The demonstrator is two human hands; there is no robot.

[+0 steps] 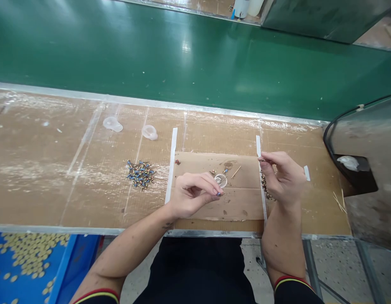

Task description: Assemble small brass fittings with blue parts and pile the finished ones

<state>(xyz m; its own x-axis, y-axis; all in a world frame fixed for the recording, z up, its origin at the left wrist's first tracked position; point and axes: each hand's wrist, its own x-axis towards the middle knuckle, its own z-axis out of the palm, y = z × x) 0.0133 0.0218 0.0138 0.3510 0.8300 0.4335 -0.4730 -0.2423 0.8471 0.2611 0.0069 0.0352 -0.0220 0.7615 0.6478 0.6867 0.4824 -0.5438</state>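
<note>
My left hand (195,192) pinches a small blue-tipped part (218,194) just in front of a small clear dish (220,180) on the taped cardboard sheet (208,209). To the right, my right hand (282,175) has thumb and forefinger pressed together on a tiny dark piece (261,160), too small to make out. Beneath and beside that hand lies a partly hidden pile of small brassy parts (267,189). A loose blue-tipped part (225,170) and a thin wooden stick (236,172) rest near the dish.
A pile of blue and brassy parts (141,174) lies left of the sheet. Behind it are two translucent plastic pieces (149,132). Several sticks (340,202) lie at the right, by a metal housing (369,169). A blue bin (21,270) holds yellowish discs. A green belt (182,59) runs behind.
</note>
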